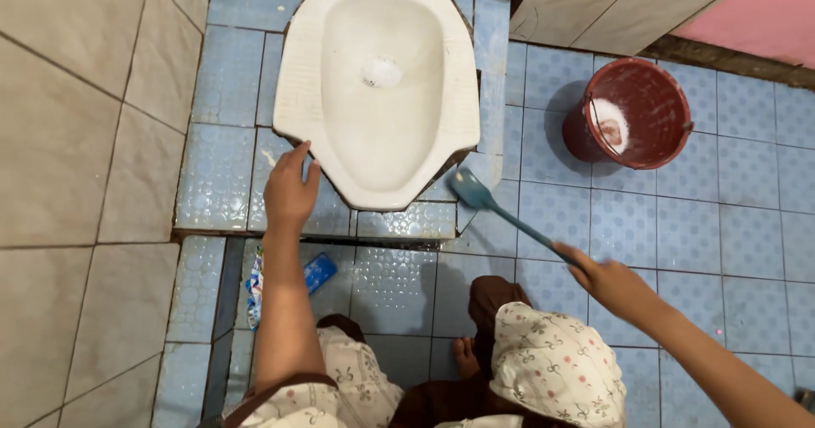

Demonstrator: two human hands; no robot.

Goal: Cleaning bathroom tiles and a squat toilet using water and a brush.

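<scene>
My hands at the squat toilet [378, 88].
My left hand [289, 192] rests spread on its rim; my right hand [607, 282] grips a blue brush [501, 211] beside a red bucket [632, 112].

A single camera worn on the head looks almost straight down from standing height, facing forward over the person's knees to the white squat toilet [378, 88] on its raised blue-tiled step, with the red bucket [632, 114] at upper right and tiled wall at left.
</scene>
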